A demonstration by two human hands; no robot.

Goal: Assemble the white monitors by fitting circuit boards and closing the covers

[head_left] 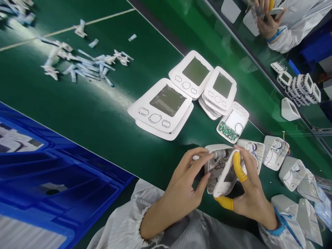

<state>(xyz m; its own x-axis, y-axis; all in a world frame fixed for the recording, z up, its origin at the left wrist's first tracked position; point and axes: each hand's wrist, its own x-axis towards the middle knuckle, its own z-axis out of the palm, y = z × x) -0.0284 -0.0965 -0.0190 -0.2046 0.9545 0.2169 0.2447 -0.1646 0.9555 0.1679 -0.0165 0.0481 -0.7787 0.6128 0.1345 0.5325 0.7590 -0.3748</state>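
My left hand (183, 176) grips the left side of a white plastic housing (211, 181), thumb and fingers at its rim. Inside the housing sit a small cylindrical motor-like part (220, 154) and coloured wires. My right hand (250, 193), with yellow finger cots on thumb and index finger, pinches a white front cover (224, 185) with a dark screen. The cover is tilted against the housing, with a gap along the left side. Just beyond lies another cover (233, 121), turned over, with a green circuit board (227, 131) on it.
White screen covers (166, 103) lie in stacks on the green table (103, 114). Open housings with wires (276, 152) line the right. Plastic scraps (90, 65) are scattered at the left. A blue crate (85, 162) stands at lower left. A co-worker's hands (269, 26) work across the divider.
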